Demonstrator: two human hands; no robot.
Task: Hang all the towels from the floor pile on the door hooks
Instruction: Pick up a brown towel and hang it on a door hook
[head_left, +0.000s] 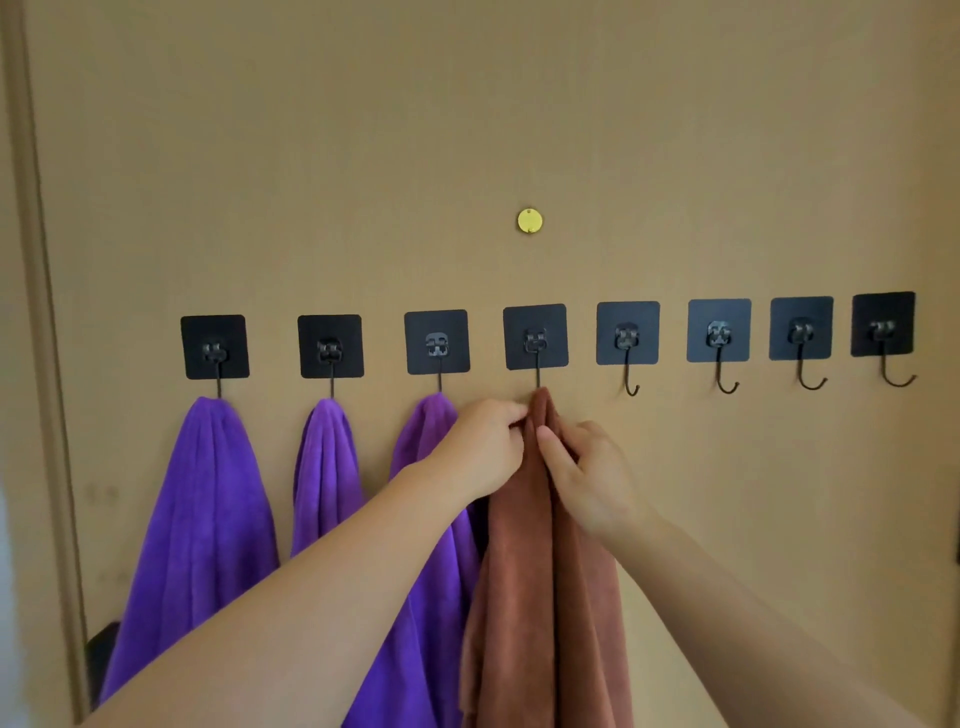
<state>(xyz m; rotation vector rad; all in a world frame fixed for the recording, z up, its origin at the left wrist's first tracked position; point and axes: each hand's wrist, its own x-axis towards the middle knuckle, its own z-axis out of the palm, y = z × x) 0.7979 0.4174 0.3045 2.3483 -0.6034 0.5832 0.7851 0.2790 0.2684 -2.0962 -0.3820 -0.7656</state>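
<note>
A row of black adhesive hooks crosses the tan door (467, 130). Three purple towels hang from the leftmost hooks: the first purple towel (200, 519), the second purple towel (324, 467) and the third purple towel (431, 623). A brown towel (519, 597) hangs with its top at the fourth hook (535, 340). My left hand (480, 447) pinches the brown towel's top from the left. My right hand (587, 475) grips it from the right, just below the hook. The floor pile is out of view.
Several bare hooks continue to the right, the nearest bare hook (628, 345) beside the brown towel and the last bare hook (885, 338) at the far right. A round brass peephole cover (530, 221) sits above the row. The door frame (36, 312) runs down the left.
</note>
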